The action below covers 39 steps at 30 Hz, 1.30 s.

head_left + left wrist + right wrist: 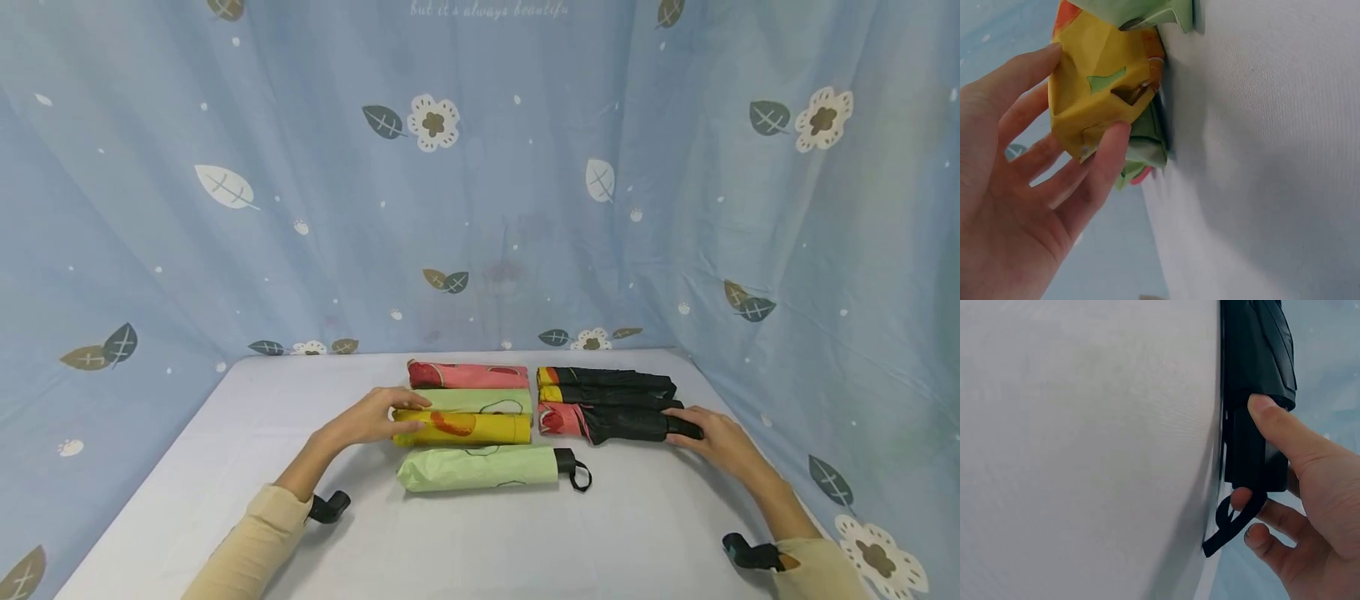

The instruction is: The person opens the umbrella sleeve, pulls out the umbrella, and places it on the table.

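Note:
A yellow folded umbrella in its sleeve (491, 428) lies in the left stack, with an orange print on it. My left hand (377, 415) holds its left end, thumb on the near side and fingers on the far side; the left wrist view shows the creased yellow end (1100, 75) between them. On the right, a black folded umbrella with a pink end (626, 422) lies nearest me in its row. My right hand (708, 433) grips its black handle (1254, 447), thumb on top, with the wrist strap (1235, 526) looping by the fingers.
Behind the yellow umbrella lie a light green one (472, 400) and a pink one (472, 376). A green umbrella with a black handle (480, 468) lies in front. Behind the gripped black one are black-and-yellow umbrellas (607, 379). A blue patterned curtain (480, 192) borders the white table (480, 550).

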Tool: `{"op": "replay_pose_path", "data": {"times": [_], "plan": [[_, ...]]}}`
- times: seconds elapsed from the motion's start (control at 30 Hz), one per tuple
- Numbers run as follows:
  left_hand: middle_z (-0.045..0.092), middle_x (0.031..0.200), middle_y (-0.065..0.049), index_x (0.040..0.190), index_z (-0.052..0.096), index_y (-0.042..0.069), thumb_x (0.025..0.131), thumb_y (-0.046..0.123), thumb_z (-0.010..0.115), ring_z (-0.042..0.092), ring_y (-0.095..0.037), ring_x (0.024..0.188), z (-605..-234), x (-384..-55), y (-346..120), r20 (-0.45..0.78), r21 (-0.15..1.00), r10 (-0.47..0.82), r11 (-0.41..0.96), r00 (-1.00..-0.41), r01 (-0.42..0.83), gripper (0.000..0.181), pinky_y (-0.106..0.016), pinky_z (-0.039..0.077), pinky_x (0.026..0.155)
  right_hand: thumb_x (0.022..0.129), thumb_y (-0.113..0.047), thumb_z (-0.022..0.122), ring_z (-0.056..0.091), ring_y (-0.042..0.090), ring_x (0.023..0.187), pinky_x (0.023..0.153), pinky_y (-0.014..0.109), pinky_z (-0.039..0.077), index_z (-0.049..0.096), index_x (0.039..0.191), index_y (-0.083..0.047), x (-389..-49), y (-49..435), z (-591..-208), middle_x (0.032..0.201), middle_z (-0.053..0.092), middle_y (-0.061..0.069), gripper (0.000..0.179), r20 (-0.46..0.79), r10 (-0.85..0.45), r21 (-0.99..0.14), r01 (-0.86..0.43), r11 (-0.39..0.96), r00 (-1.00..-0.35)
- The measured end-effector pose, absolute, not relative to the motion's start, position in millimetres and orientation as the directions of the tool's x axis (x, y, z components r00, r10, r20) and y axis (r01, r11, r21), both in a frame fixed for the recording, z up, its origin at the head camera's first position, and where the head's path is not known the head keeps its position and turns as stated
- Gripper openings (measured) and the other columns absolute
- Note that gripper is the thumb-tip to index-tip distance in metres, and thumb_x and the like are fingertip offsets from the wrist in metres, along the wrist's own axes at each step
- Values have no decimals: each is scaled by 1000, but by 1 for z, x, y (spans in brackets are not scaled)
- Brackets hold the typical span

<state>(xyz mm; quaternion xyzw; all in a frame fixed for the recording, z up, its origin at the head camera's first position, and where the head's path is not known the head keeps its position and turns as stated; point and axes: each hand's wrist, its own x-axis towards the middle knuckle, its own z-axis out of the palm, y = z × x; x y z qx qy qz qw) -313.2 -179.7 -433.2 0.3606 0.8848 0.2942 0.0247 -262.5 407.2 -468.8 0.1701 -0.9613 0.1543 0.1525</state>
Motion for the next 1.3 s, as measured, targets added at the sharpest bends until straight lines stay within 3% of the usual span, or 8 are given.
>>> {"op": "replay_pose_path", "data": {"times": [0.33, 0.67, 0.83, 0.97, 1.3], "plan": [[69, 121, -10, 125, 66, 7, 91, 30, 71, 65, -23, 103, -433, -313, -177, 218, 521, 631, 570, -745, 635, 42, -38, 54, 85, 81, -35, 79, 61, 27, 79, 59, 39, 48, 69, 120, -9, -266, 404, -473, 110, 62, 19, 48, 325, -199, -223, -280, 934, -924], [66, 122, -15, 128, 63, 7, 90, 29, 72, 65, -28, 104, -434, -315, -174, 246, 558, 624, 535, -742, 635, 45, -35, 56, 74, 79, -38, 80, 63, 33, 85, 68, 51, 51, 69, 117, -7, -264, 402, -467, 115, 62, 25, 50, 287, -119, -269, -199, 942, -951], [64, 124, -15, 128, 63, 7, 89, 27, 73, 64, -27, 104, -433, -311, -177, 244, 581, 617, 524, -748, 622, 44, -28, 56, 70, 80, -35, 80, 63, 44, 96, 75, 57, 51, 68, 117, -6, -261, 400, -466, 118, 62, 28, 49, 284, -124, -247, -198, 949, -951], [62, 122, -16, 128, 63, 6, 90, 26, 73, 63, -28, 103, -432, -308, -179, 265, 576, 617, 515, -741, 635, 44, -23, 55, 66, 81, -32, 79, 63, 45, 96, 74, 56, 51, 68, 117, -5, -259, 396, -462, 115, 63, 27, 47, 295, -127, -241, -203, 949, -947], [66, 113, -16, 119, 68, 14, 90, 22, 72, 65, -33, 99, -424, -303, -180, 393, 538, 580, 484, -713, 690, 29, -23, 56, 67, 82, -26, 78, 66, 31, 77, 58, 41, 50, 71, 108, -5, -259, 390, -451, 94, 71, 16, 34, 358, -146, -156, -213, 964, -922]]}}
